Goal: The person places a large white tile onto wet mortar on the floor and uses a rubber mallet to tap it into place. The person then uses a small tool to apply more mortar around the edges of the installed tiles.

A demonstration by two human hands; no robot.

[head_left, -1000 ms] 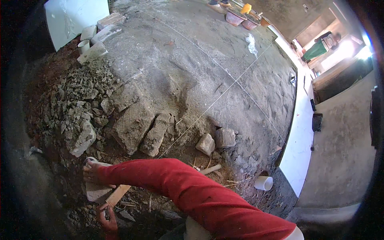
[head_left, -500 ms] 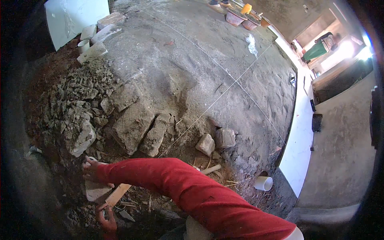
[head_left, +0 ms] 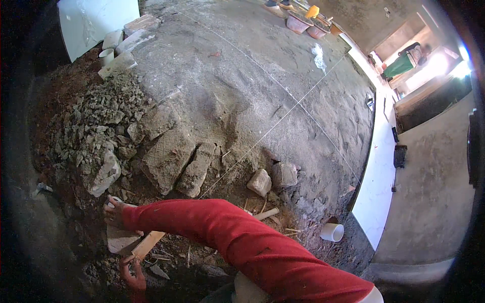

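Little has shifted since a moment ago: my right hand (head_left: pixel 114 213) has slid slightly further left along the pale flat broken stone slab (head_left: pixel 121 238), and my arm in its red sleeve (head_left: pixel 227 237) still stretches across the pit from lower right to left. That hand lies with fingers spread on the slab's upper edge, pressing down. The slab sits in reddish-brown dug earth (head_left: pixel 65 202), below the heap of grey broken rubble (head_left: pixel 96 126). My left hand (head_left: pixel 132 270) is curled around the lower end of the short light wooden stick (head_left: pixel 147 245), which leans against the slab.
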